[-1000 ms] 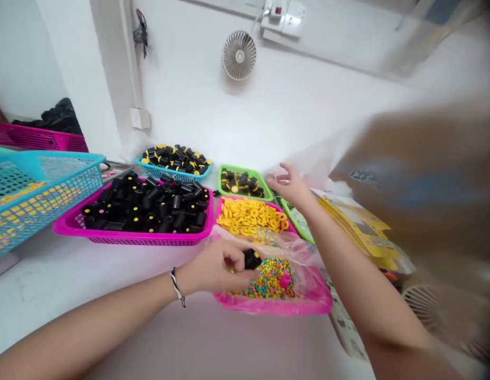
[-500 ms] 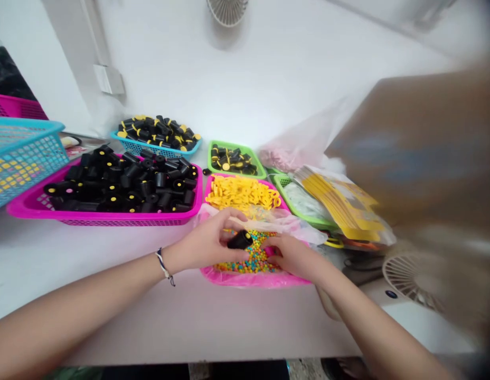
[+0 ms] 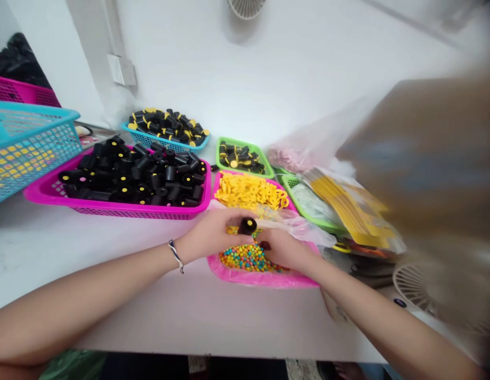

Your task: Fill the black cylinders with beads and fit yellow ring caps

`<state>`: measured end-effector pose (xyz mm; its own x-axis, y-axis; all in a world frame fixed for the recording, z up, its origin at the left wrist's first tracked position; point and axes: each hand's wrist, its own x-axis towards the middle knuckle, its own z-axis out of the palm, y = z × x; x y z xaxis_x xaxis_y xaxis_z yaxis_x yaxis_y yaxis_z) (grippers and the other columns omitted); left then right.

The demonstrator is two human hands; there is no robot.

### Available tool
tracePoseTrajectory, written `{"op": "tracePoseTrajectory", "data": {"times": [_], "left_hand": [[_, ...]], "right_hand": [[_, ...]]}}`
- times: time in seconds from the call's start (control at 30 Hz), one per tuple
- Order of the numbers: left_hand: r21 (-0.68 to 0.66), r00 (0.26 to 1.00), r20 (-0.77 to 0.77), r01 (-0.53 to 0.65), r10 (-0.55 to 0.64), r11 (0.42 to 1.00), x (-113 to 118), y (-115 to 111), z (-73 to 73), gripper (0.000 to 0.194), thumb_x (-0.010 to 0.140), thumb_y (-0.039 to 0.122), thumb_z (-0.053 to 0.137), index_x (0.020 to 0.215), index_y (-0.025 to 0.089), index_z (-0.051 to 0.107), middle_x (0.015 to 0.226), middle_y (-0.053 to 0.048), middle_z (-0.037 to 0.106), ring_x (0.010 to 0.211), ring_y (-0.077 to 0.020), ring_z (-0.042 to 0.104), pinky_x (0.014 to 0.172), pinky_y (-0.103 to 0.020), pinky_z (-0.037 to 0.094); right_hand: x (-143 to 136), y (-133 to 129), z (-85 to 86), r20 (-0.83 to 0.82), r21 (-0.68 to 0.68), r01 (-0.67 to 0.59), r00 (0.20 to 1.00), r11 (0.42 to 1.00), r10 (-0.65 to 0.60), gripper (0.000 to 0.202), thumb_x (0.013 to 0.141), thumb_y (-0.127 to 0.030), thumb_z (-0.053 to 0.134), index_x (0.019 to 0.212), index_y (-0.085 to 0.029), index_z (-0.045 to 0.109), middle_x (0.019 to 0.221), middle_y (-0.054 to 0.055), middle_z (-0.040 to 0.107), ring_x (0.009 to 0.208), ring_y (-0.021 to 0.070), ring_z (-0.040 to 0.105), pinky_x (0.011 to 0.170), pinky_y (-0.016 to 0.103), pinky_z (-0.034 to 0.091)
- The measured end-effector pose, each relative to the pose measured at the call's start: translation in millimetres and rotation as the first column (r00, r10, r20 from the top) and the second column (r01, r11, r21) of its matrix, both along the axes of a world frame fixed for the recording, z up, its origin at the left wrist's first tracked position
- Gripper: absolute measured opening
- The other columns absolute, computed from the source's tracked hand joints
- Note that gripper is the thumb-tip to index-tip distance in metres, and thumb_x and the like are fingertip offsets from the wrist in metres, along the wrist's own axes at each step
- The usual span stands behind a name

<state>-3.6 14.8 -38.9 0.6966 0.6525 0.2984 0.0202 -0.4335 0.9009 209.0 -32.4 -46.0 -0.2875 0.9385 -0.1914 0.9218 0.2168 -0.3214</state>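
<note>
My left hand is closed round a small black plastic cylinder with a yellow dot in its end face. The cylinder is tilted, its dotted end toward me, above a pink basket lined with clear plastic. Small multicoloured beads fill that basket. My right hand is beside the cylinder, over the beads, with its fingers curled round a small dark reddish piece. Most of that piece is hidden, and its kind cannot be made out.
Behind are yellow rings, a green basket and a blue basket of black-and-yellow pieces. A magenta basket of black cylinders stands left. To the right are yellow printed cards, a fan and a cardboard box.
My right hand has moved up and closer to the left hand, from low in the beads to beside the cylinder. The cylinder's dotted end has turned more toward me. The view has shifted slightly.
</note>
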Motion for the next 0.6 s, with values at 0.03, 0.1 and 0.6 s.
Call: {"op": "tracePoseTrajectory", "data": {"times": [0.03,0.1,0.6], "left_hand": [[0.015,1.0,-0.011,-0.008,0.008,1.0,-0.2,-0.6,0.6,0.046,0.073,0.025,0.07,0.117,0.019,0.059,0.117,-0.007,0.065,0.104,-0.0193,0.062,0.097,-0.036,0.047],[0.047,1.0,-0.016,-0.024,0.025,0.999,-0.5,-1.0,1.5,0.043,0.073,0.026,0.07,0.114,0.019,0.061,0.115,-0.007,0.066,0.104,-0.0198,0.062,0.096,-0.035,0.047],[0.257,0.984,-0.169,-0.009,0.054,0.966,-3.9,-3.3,7.0,0.038,0.073,0.032,0.069,0.109,0.023,0.065,0.099,-0.001,0.071,0.086,-0.0164,0.064,0.078,-0.027,0.048]], "right_hand": [[-1.0,1.2,0.8,-0.033,-0.012,-0.011,0.999,1.0,0.011,0.023,0.061,0.0,0.046,0.067,-0.016,0.062,0.06,-0.002,0.057,0.057,0.0112,0.046,0.054,0.023,0.027],[-1.9,3.1,2.2,-0.103,-0.04,-0.023,0.994,0.999,0.019,0.03,0.061,0.0,0.045,0.075,-0.017,0.066,0.062,-0.003,0.057,0.058,0.0109,0.046,0.054,0.022,0.028],[6.4,-14.0,35.1,-0.55,-0.244,0.158,0.79,0.957,-0.27,0.026,0.067,-0.031,0.07,0.089,-0.017,0.063,0.087,0.003,0.064,0.077,0.0141,0.06,0.07,0.028,0.049]]}}
